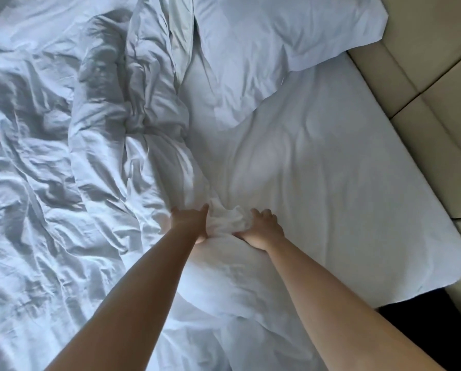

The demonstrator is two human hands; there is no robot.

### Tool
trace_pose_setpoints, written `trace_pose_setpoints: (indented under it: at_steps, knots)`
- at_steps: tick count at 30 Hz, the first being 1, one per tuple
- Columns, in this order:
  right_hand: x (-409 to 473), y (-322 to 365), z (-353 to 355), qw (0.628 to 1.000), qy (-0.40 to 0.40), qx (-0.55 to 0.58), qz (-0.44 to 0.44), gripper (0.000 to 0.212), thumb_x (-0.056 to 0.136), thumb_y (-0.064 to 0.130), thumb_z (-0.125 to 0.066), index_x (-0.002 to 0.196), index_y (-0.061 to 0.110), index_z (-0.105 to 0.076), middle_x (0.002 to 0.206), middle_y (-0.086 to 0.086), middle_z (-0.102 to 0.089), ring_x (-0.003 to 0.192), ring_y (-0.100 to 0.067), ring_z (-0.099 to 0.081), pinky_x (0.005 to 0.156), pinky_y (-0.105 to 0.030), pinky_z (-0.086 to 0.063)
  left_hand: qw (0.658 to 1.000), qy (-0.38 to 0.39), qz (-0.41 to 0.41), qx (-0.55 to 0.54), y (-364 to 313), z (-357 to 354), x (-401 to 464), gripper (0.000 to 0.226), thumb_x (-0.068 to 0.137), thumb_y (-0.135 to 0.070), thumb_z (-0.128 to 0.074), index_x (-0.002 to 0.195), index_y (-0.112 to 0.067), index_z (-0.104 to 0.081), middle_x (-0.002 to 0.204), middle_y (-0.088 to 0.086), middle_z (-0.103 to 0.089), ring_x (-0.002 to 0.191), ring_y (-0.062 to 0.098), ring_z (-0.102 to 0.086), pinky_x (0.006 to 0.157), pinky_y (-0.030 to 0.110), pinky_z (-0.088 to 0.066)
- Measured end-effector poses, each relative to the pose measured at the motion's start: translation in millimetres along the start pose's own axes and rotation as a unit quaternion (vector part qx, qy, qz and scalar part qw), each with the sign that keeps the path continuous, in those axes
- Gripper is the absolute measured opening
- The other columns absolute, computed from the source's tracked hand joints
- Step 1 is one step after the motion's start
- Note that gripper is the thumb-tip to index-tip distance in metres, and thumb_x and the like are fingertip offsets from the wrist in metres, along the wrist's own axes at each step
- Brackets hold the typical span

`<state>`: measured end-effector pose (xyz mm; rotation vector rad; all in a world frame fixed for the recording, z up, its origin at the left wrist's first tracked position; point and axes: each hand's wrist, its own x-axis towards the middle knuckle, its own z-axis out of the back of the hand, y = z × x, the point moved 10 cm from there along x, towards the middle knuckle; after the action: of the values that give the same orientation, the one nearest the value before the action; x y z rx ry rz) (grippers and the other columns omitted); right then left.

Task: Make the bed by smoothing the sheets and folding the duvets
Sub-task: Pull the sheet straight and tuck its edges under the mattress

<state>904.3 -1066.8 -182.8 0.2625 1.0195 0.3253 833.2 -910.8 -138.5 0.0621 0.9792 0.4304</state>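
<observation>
both hands clamp the same bunched edge of the white duvet [133, 145], right near the middle of the mattress toward its near edge. left hand [189, 223] grasping: fingers wrapped into the cloth, thumb up along the top of the bunch, back of hand facing the camera; fingertips buried in fabric, can't see them. right hand [263, 228] also grasping: fingers curled over the top of the bunch, knuckles up, thumb side tucked under the fold. a puffed wad of cloth sits between the two hands, hands close together, not touching each other as far as visible. both forearms bare, stretched forward and down from the bottom of the view, left arm coming in from lower left, right arm from lower right, converging on the bunch. edges of the hands slightly blurred

duvet lies crumpled in a long ridge running from the hands up toward the far edge of the mattress, with the rest spread wrinkled over the whole left side of the bed. fitted sheet [331, 156] bare and fairly smooth on the right side, a few soft creases fanning out from the grip. pillow [264, 36] at the far right corner of the mattress, lying flat, its near corner overlapping the sheet, beside the duvet ridge. beige padded headboard [438, 62] runs along the right edge of the mattress
</observation>
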Motion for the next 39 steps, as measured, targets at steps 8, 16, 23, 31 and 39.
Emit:
trace_pose_setpoints:
  at_steps: [8,16,23,31,39]
  knots:
    - [-20,35,-41,0.958,0.194,0.21,0.028,0.073,0.073,0.049,-0.077,0.135,0.021,-0.049,0.135,0.001,-0.054,0.119,-0.019,-0.054,0.103,-0.03,-0.041,0.999,-0.02,0.015,-0.036,4,-10,6,0.091,0.087,-0.034,-0.063,0.153,-0.024,0.0,0.137,0.004,-0.052,0.127,0.022,-0.049,0.111,0.04,-0.027]
    - [-57,76,-59,0.981,0.137,0.09,0.104,0.055,0.086,0.036,-0.065,0.134,0.013,-0.05,0.133,-0.006,-0.057,0.119,-0.023,-0.055,0.088,-0.026,-0.04,0.987,0.033,0.04,-0.152,28,-30,-13,0.088,0.091,-0.018,-0.056,0.153,-0.026,0.006,0.149,0.015,-0.036,0.132,0.031,-0.043,0.107,0.038,-0.038]
    - [-105,94,-105,0.981,0.103,-0.024,0.159,0.045,0.088,0.033,-0.055,0.129,0.013,-0.053,0.128,-0.007,-0.059,0.119,-0.027,-0.055,0.097,-0.033,-0.043,0.896,0.011,0.101,-0.432,53,-60,-35,0.108,0.073,-0.052,-0.068,0.151,-0.035,0.004,0.153,0.013,-0.032,0.136,0.039,-0.034,0.112,0.045,-0.032]
    - [-141,85,-109,0.962,0.162,0.203,0.08,0.062,0.083,0.057,-0.062,0.132,0.02,-0.054,0.131,0.003,-0.055,0.12,-0.017,-0.051,0.096,-0.024,-0.034,0.872,-0.091,0.118,-0.466,79,-45,-91,0.088,0.075,-0.002,-0.064,0.149,-0.017,-0.018,0.13,0.02,-0.052,0.12,0.038,-0.05,0.099,0.041,-0.046]
    - [-127,67,-41,0.98,-0.182,0.055,0.066,0.069,0.085,0.043,-0.06,0.143,0.017,-0.031,0.147,-0.007,-0.029,0.137,-0.024,-0.029,0.11,-0.038,-0.03,0.836,-0.156,0.078,-0.521,93,-38,-124,0.067,0.079,0.002,-0.055,0.142,-0.012,-0.037,0.131,0.017,-0.053,0.123,0.034,-0.048,0.101,0.033,-0.041]
